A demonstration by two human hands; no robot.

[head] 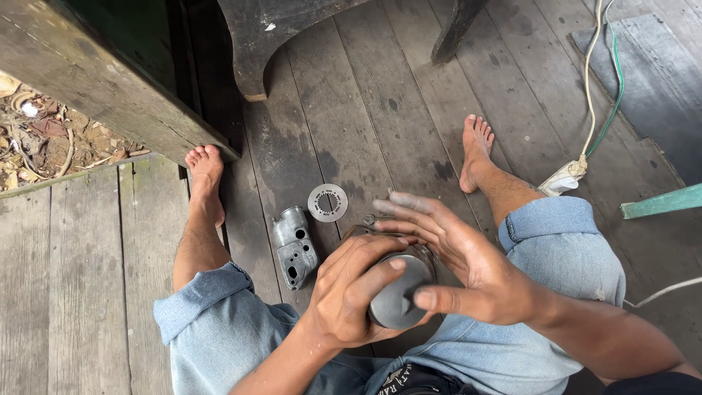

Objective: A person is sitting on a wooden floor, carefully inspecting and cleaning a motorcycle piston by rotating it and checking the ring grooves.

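Gripping round metal drum (398, 296) w/ left hand (351, 296); right hand (468, 267) fingers splayed, thumb pressing rim; keep drum steady, thumb pressure even.

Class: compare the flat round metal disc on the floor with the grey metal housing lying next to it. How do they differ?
The disc is thin, flat and circular with a central opening ringed by small holes; the housing is bulky, elongated and rounded at its far end. The disc looks brighter; the housing is a duller grey. Both are metal, lying loose on the wooden floor, untouched by either hand.
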